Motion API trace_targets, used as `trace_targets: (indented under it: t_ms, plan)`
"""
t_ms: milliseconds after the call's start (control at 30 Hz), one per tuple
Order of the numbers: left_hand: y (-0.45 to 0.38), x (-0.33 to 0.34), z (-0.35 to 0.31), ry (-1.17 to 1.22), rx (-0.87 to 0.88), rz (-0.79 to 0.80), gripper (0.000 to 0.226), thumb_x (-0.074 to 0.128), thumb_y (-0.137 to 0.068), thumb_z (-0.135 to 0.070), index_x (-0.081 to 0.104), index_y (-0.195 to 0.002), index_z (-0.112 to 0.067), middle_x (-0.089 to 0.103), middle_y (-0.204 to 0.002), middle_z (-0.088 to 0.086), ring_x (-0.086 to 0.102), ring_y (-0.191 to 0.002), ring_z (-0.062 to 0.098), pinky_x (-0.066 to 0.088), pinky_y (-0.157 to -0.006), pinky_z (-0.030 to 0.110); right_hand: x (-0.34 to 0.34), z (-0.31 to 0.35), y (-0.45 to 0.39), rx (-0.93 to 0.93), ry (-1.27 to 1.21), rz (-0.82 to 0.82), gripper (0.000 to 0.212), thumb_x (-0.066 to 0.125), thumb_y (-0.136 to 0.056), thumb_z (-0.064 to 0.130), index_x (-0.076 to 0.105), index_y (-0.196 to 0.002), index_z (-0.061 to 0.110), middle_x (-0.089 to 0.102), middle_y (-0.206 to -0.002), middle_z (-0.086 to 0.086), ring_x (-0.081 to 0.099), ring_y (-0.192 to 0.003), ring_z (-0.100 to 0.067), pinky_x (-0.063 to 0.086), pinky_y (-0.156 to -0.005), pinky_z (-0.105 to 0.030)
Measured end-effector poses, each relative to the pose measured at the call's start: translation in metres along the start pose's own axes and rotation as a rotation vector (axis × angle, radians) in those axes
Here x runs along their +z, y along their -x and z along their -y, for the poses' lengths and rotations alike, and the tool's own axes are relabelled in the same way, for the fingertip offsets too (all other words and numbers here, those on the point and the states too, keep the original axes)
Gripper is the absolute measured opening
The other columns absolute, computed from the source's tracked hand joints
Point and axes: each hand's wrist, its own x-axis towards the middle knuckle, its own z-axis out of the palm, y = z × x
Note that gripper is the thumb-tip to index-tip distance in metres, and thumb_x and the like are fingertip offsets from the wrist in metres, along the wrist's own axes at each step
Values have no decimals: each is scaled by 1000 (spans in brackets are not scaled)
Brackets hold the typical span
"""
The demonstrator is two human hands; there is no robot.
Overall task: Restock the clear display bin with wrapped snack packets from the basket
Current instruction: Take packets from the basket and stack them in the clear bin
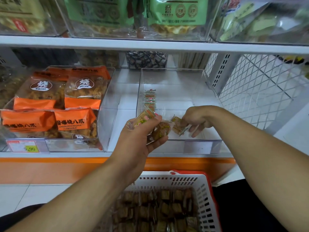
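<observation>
- My left hand (142, 134): bare, no glove, no ring or watch that I can see.
- My right hand (195, 119): bare too, wrist w/o band or watch.
- Both forearms uncovered up to frame edge, no sleeve in view.
- Legs: dark, prob. black clothing (242, 203) at bottom right; same dark fabric at bottom left corner.

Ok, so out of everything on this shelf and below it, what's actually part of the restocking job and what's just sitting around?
Part of the job:
clear display bin
row of packets already in it
packets in the left hand
packet in the right hand
white basket of wrapped packets

Just sitting around:
orange snack bags
green bags on the upper shelf
price tag
</observation>
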Motion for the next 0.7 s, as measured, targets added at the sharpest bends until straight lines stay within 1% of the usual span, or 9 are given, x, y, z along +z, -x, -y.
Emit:
trace_targets:
  t_ms: [100,233,300,400,433,500,567,600,700]
  plan:
    - [1,1,1,-7,2,-5,56,82,-77,-22,63,-127,-5,78,-105,13,78,-92,25,61,-67,29,2,0,-2,17,-2,28,40,71,-93,15,58,-127,-1,51,-139,-13,60,-103,-25,64,-75,-47]
    - [1,-1,2,-13,-12,15,53,80,-84,-21,61,-130,-4,77,-108,16,77,-96,26,61,-69,29,5,-1,-5,21,14,53,37,82,-81,20,71,-112,4,63,-125,-12,57,-106,-23,62,-82,-46]
    - [1,-1,4,-17,-18,14,57,81,-82,-22,59,-132,-3,76,-111,17,76,-98,27,61,-70,29,13,3,-4,-24,35,33,29,83,-79,16,74,-105,7,67,-118,-11,60,-112,-25,63,-82,-43]
    - [2,0,8,-16,-15,2,66,84,-74,-24,59,-132,-5,76,-110,16,77,-96,26,61,-69,30,31,17,-1,-203,182,-86,14,74,-88,16,68,-100,11,70,-104,-12,67,-95,-24,59,-69,-33]
    - [2,1,9,-22,-16,5,65,84,-74,-24,59,-132,-6,76,-110,16,77,-96,26,61,-69,30,36,23,0,-285,233,-155,17,72,-91,22,64,-102,12,67,-101,-12,64,-87,-23,52,-66,-32]
    - [3,1,11,-33,-21,17,60,83,-79,-22,59,-132,-7,76,-111,16,77,-97,26,61,-69,30,42,36,0,-434,269,-266,16,69,-91,25,57,-99,18,58,-98,-6,57,-83,-22,43,-64,-31]
    - [3,0,14,-32,-27,13,57,82,-81,-20,59,-131,-7,76,-109,16,77,-96,26,61,-69,31,47,45,-4,-509,270,-285,21,70,-87,15,53,-91,26,46,-104,-2,54,-84,-18,44,-70,-31]
    - [3,0,15,-31,-30,10,57,82,-82,-20,58,-131,-6,76,-109,16,77,-95,25,61,-69,31,50,48,-7,-517,276,-270,23,70,-88,9,55,-94,26,43,-108,-2,54,-87,-18,48,-76,-32]
    - [4,-1,18,-28,-33,3,62,85,-76,-22,59,-131,-7,76,-109,16,77,-96,26,61,-70,32,60,54,-15,-555,270,-251,34,61,-93,0,58,-122,18,44,-123,-7,55,-107,-24,50,-97,-38]
